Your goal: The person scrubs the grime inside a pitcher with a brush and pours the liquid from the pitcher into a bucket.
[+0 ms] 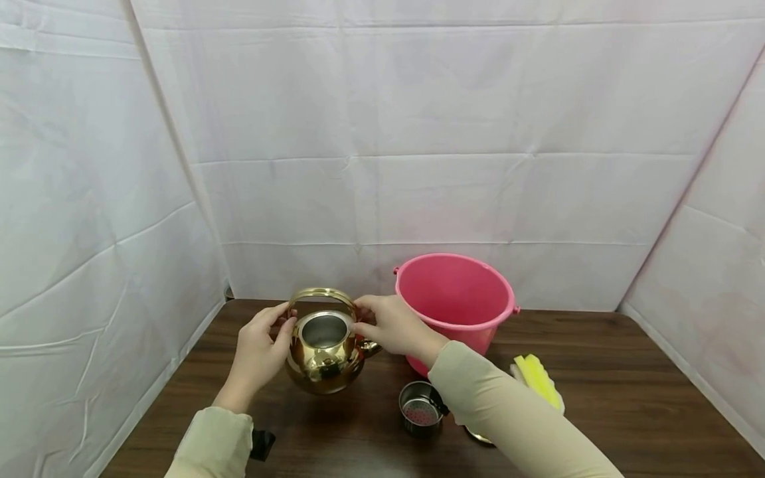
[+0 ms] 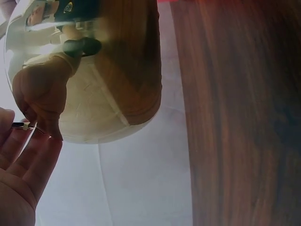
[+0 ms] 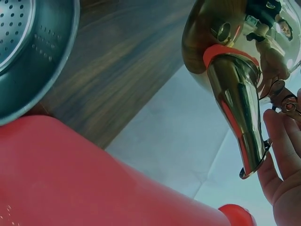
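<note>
A shiny gold teapot [image 1: 325, 365] with no lid on is held over the dark wooden table, its round mouth facing up. My left hand [image 1: 259, 348] pinches the left end of its arched handle [image 1: 321, 292] between thumb and fingers. On the opposite side my right hand [image 1: 394, 326] grips the handle's other end, just above the spout. That spout [image 3: 240, 108] points toward the pink bucket, with my right fingers [image 3: 281, 141] beside it. The teapot's polished side [image 2: 113, 103] fills much of the left wrist view and mirrors a hand.
A pink bucket [image 1: 487, 335] stands behind my right hand. A small metal strainer basket [image 1: 421, 429] sits in front of it. A yellow-and-white sponge [image 1: 540, 383] lies to the right, and a gold round edge [image 1: 480, 437] peeks from under my right forearm. White cloth walls [image 1: 442, 199] surround the table.
</note>
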A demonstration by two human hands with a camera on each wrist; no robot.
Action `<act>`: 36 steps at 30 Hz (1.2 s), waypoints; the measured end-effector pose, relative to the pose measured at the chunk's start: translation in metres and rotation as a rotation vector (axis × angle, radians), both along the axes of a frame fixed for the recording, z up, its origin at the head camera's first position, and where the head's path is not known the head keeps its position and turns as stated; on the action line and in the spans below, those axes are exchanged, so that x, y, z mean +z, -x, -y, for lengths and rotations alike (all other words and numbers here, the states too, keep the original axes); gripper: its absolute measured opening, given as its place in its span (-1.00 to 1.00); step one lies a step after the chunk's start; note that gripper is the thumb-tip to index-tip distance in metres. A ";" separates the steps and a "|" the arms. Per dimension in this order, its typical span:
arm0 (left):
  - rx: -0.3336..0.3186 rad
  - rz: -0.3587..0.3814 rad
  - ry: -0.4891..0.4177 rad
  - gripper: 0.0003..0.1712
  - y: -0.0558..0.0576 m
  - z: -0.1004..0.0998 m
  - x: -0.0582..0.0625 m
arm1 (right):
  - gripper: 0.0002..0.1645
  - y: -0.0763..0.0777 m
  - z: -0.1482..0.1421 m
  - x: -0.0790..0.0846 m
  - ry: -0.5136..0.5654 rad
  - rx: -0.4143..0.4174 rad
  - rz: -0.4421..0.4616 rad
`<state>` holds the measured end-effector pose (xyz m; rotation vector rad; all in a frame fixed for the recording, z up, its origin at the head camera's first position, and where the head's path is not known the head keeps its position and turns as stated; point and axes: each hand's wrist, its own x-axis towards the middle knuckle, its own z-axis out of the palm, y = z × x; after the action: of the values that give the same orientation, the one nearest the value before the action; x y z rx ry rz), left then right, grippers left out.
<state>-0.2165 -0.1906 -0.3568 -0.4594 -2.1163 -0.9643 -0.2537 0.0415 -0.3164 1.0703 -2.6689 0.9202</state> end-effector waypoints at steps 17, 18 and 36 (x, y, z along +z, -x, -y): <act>0.035 0.043 0.002 -0.76 -0.004 0.003 -0.026 | -0.75 0.000 0.009 -0.025 -0.042 0.011 0.005; 0.036 0.043 0.002 -0.77 -0.004 0.003 -0.026 | -0.76 0.000 0.009 -0.026 -0.042 0.010 0.004; 0.041 0.083 0.031 -0.73 -0.007 0.006 -0.038 | -0.77 0.000 0.010 -0.039 -0.058 -0.004 0.034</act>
<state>-0.2095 -0.1963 -0.3946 -0.3959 -2.2089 -0.9434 -0.2533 0.0311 -0.3555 1.0695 -2.7403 0.8721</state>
